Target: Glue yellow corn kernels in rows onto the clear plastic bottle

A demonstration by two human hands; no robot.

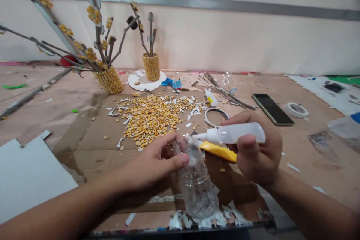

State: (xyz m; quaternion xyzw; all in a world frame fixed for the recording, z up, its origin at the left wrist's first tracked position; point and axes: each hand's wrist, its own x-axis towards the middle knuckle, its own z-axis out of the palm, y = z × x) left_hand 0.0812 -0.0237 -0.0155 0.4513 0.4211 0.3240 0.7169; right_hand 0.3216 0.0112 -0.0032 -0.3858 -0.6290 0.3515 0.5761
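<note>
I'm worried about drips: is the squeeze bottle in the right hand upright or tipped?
Tipped: the squeeze bottle lies nearly level in the right hand, nozzle pointing toward the clear bottle.

Above the near part of the worktop (300,142), the person's left grip (156,161) holds a clear plastic bottle (198,191) at a tilt, while the right grip (260,153) points the nozzle of a white squeeze bottle (243,133) at its upper end. Loose corn kernels (153,118) lie heaped beyond the left grip, and a yellow tool (219,152) lies beside the clear plastic bottle. Farther back stand two kernel-covered pots (109,81) of twigs, with a phone (272,109) to the right
</note>
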